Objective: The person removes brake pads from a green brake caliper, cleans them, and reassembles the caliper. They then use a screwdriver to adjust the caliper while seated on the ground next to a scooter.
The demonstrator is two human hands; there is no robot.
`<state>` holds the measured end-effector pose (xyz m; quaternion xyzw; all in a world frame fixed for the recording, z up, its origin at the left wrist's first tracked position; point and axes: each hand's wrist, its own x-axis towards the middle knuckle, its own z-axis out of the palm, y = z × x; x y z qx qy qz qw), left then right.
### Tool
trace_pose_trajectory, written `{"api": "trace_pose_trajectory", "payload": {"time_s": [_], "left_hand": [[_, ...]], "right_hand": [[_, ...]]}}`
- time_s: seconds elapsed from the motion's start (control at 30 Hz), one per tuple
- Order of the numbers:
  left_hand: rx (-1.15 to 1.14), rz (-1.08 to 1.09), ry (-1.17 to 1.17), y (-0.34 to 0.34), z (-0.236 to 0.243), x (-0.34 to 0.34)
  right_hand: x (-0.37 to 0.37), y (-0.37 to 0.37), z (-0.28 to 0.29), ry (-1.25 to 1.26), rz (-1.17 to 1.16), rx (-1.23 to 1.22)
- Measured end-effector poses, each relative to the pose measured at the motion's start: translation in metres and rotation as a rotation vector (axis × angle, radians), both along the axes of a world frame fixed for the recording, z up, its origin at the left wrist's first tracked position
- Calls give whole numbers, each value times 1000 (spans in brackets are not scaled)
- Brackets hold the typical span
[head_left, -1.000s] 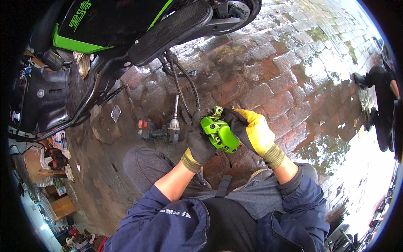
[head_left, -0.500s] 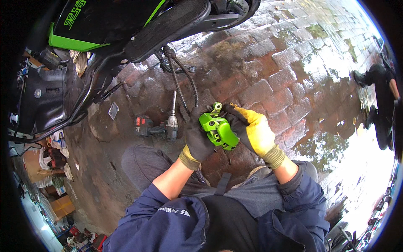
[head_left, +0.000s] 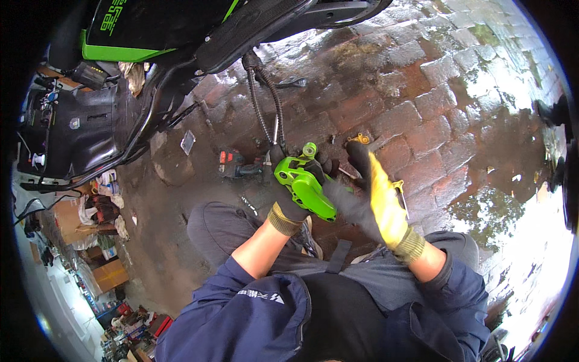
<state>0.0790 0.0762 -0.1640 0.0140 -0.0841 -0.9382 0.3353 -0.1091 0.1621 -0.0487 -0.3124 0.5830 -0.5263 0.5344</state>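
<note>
My gloved left hand (head_left: 284, 196) grips a green brake caliper (head_left: 310, 194) with a round fitting at its top. My right hand (head_left: 377, 193), in a yellow and black glove, is just right of it, fingers stretched up and apart, thumb smeared by motion. Its fingertips are near a small gold part (head_left: 359, 138) on the wet bricks; whether they touch is unclear. Another gold piece shows at that glove's right edge. A red and black impact wrench (head_left: 232, 163) lies behind the caliper, partly hidden by it, below two braided hoses (head_left: 258, 102).
A black and green scooter (head_left: 151, 36) fills the upper left. Cardboard boxes (head_left: 108, 274), rags and tools crowd the left edge, with a small flat pale item (head_left: 187, 142) on the floor. Dark shapes (head_left: 555, 163) stand at the far right. The wet brick paving (head_left: 434, 99) reflects light.
My right hand has left the caliper and swung up and right, opening out. The caliper has turned slightly in my left hand. The view has shifted, with the surroundings appearing further right.
</note>
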Motion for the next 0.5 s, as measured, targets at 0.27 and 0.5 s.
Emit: {"api": "trace_pose_trajectory", "payload": {"time_s": [0.27, 0.5], "left_hand": [[139, 1, -150, 1, 11, -14], [54, 221, -792, 10, 60, -32]], "right_hand": [[-1, 17, -60, -125, 195, 109], [-15, 16, -80, 224, 196, -37]]}}
